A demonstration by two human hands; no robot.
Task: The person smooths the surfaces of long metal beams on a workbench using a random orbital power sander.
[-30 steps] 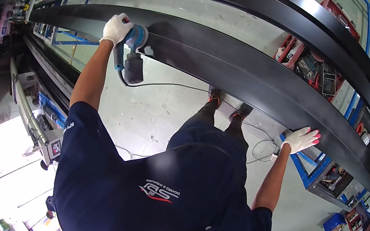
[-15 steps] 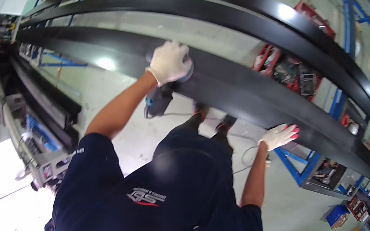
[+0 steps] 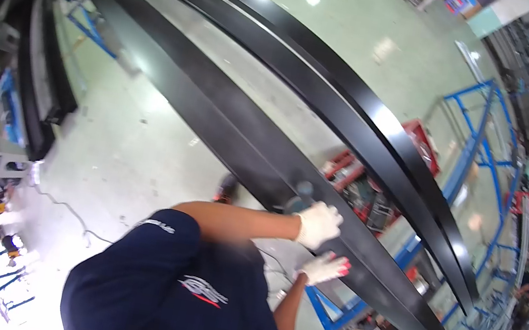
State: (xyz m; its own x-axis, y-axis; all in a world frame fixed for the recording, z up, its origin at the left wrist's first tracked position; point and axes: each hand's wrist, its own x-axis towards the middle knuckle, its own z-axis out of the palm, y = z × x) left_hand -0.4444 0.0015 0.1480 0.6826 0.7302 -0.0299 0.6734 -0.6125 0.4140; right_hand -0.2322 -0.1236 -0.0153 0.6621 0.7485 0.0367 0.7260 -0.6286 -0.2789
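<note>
A long dark-grey metal profile (image 3: 235, 129) runs diagonally across the view, from upper left to lower right. My left hand (image 3: 318, 226), in a white glove, is closed around a teal-and-dark power tool that looks like a sander (image 3: 300, 202). The sander is on the profile, partly hidden by the hand and blurred. Just below it, my right hand (image 3: 324, 269) rests on the near edge of the profile. That glove is white with red fingertips; its fingers are stretched out and it holds nothing.
Two more dark profiles (image 3: 282, 59) lie parallel beyond the first. Blue metal stands (image 3: 324, 311) are under the near end. Red toolboxes (image 3: 348, 168) with tools sit beyond the work. A cord (image 3: 71, 213) crosses the floor. Dark profiles (image 3: 49, 73) are stacked at left.
The view has swung, so the profiles now slant down to the right. My left hand has moved along the profile with the sander, close to my right hand.
</note>
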